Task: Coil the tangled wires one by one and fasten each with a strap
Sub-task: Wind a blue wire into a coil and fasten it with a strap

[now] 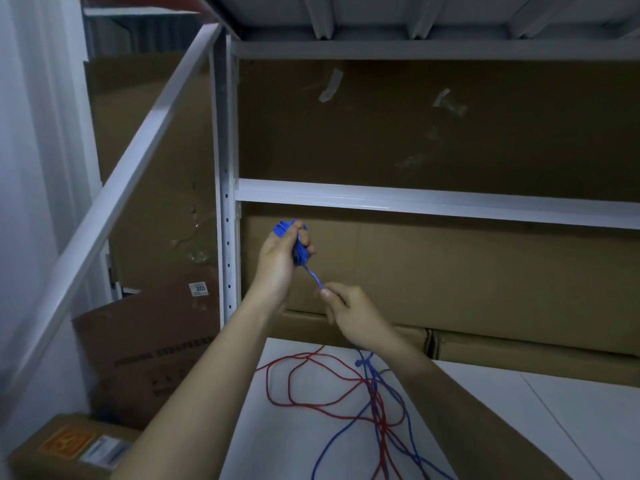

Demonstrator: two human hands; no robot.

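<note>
- We have our left hand [277, 258] up in front of the shelving, fingers curled round a small bundle of blue wire [294, 244] that looks partly coiled.
- Our right hand [349, 311] pinches the same blue strand just below the bundle, feeding it up from the worktop [502, 427].
- A good length of blue still trails down behind the right wrist and runs toward the near edge, so by our reckoning this coil is only underway.
- The red wire [311, 379] lies loose near the worktop's far-left corner, crossing the blue, untouched.
- No strap in sight anywhere, and nothing fastened yet.
- We judge the job early: one coil in progress, the red one and all strapping left.
</note>
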